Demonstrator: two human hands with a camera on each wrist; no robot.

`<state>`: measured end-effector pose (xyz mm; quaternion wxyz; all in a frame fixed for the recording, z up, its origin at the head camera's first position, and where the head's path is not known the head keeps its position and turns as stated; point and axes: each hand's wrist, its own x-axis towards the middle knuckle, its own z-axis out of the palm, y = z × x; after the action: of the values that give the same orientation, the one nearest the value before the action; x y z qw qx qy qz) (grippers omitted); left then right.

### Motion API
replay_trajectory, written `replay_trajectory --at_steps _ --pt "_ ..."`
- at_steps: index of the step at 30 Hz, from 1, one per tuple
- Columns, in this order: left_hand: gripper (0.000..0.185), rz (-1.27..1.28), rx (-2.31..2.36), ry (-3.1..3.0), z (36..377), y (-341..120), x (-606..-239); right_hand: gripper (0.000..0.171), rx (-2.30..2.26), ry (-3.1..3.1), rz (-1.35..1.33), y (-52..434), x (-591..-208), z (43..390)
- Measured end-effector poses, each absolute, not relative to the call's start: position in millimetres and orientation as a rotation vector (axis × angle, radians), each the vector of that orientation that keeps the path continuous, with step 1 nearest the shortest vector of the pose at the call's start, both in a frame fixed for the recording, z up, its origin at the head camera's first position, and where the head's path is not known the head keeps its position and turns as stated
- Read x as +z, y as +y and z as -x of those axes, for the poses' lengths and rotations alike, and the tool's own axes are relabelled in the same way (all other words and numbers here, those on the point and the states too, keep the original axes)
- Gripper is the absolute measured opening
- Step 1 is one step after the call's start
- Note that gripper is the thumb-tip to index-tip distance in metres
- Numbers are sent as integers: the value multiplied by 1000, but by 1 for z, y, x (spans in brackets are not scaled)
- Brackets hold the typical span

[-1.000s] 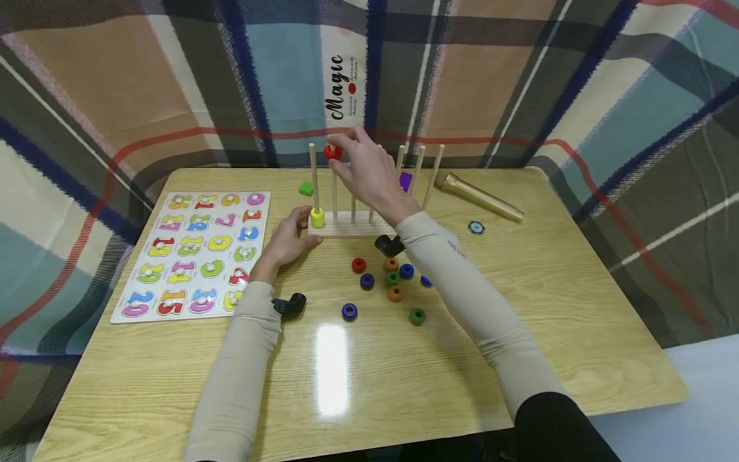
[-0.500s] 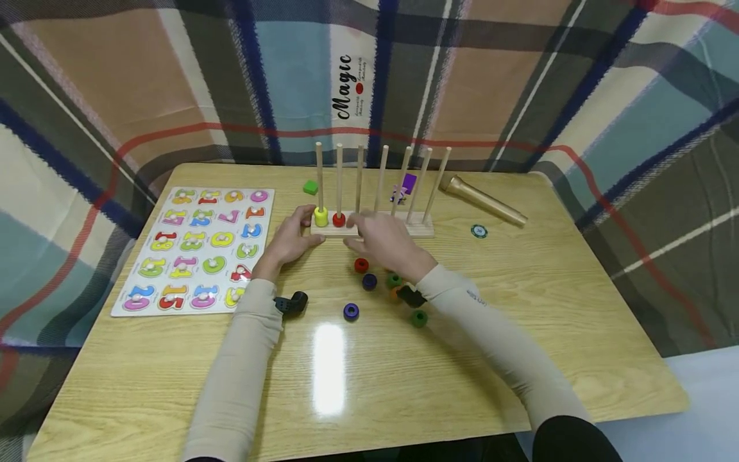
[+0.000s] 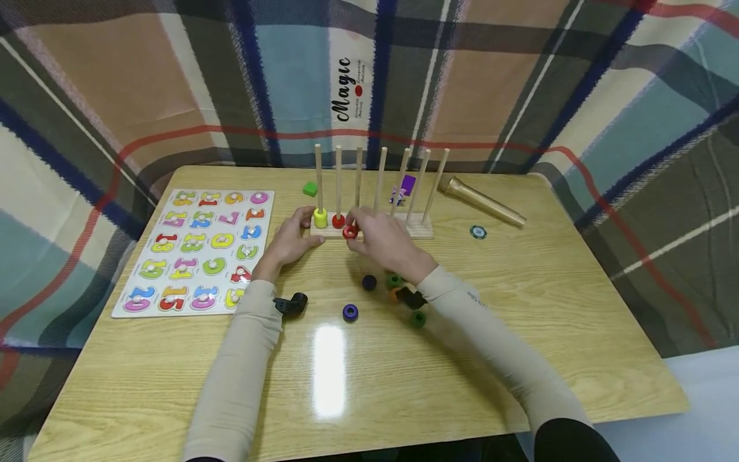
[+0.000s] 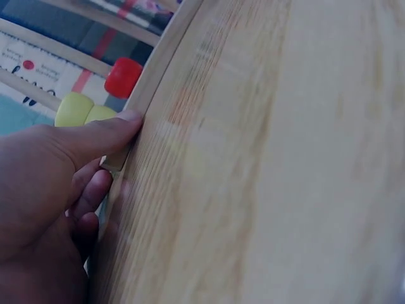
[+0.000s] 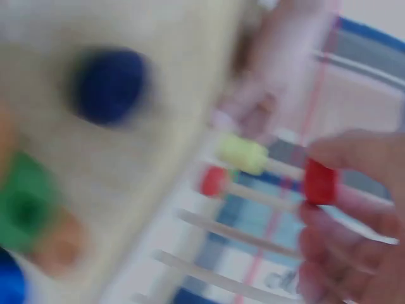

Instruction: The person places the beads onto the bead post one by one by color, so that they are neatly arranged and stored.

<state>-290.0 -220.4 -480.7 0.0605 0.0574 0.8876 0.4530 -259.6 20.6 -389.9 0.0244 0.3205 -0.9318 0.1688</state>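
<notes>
A wooden peg rack point(image 3: 424, 229) with a row of upright pegs stands toward the back of the table. My left hand point(image 3: 290, 240) holds the left end of its base, thumb point(image 4: 104, 136) along the front edge and fingers curled round the end. Yellow beads point(image 3: 320, 219) sit at the bottom of the leftmost peg, and a red bead point(image 3: 338, 221) at the bottom of the second. My right hand point(image 3: 388, 242) pinches another red bead point(image 5: 320, 182) between thumb and fingers, just in front of the rack.
Loose blue beads point(image 3: 350, 312), green beads point(image 3: 418, 319) and orange ones lie in front of the rack, partly under the right wrist. A number puzzle board point(image 3: 193, 253) is at left. A gold tube point(image 3: 484, 202), round chip point(image 3: 478, 232) and green block point(image 3: 310, 188) lie nearby.
The first red bead has gone from the second peg's top to its bottom. My right hand has come down and picked up the other red bead from the table. My left hand stays on the base.
</notes>
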Motion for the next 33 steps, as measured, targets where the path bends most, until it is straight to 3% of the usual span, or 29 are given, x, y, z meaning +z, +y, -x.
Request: replay_trajectory --at_steps 6,11,29,33 --pt "78 -152 1384 2691 290 -222 -481 32 729 -2512 -916 10 -337 287" --pt "79 -138 1389 2685 289 -223 -484 33 751 -2449 -875 -1 -319 305" --pt "77 -135 1391 2668 288 -221 -484 55 701 -2564 -771 -3 -330 305" --pt "79 -126 1373 2679 288 -220 -484 42 705 -2463 -833 9 -343 286"
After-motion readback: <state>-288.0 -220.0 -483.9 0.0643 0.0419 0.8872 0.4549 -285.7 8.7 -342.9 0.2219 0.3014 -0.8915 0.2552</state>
